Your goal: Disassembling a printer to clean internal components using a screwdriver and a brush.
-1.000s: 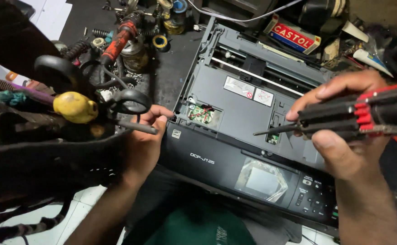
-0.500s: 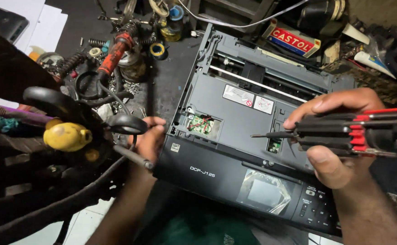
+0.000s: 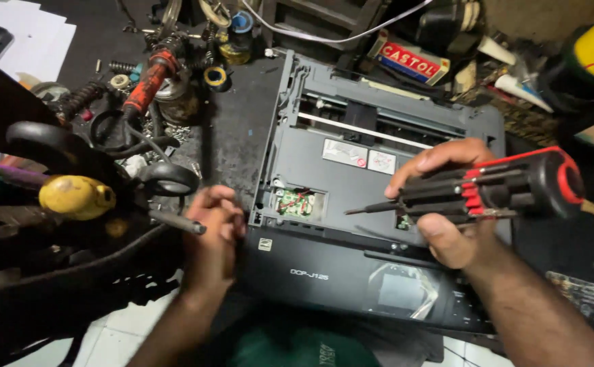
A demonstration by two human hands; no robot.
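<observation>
printer (image 3: 351, 183), a dark grey one with its top cover off, lies on the dark table (image 3: 236, 136) in front of the person, between the two hands. its long axis runs left to right, a little turned, and the front panel with the small screen (image 3: 399, 289) is on the side near the person.

right hand (image 3: 446, 204) is over the right part of the open printer and is the nearer one to the inside. it is closed around a screwdriver (image 3: 487, 190) with a thick black and red handle that carries spare bits. the tool lies almost flat, the shaft pointing to the left across the printer, the tip in the air near the middle, a bit to the right of the small green circuit board (image 3: 295, 202) that sits in a square opening. thumb is under the handle, the fingers wrap over it from above.

left hand (image 3: 212, 231) is at the left front corner of the printer, touching its edge. the fingers are curled in; it looks that it holds the printer's edge or something small, but i cannot tell which. the forearm comes up from below.

left of this hand there is a heap of tools: scissors (image 3: 168, 178) with black handles, a yellow knob (image 3: 76, 196), an orange and black tool (image 3: 149, 78) further back, and rolls of tape (image 3: 215, 75).
</observation>
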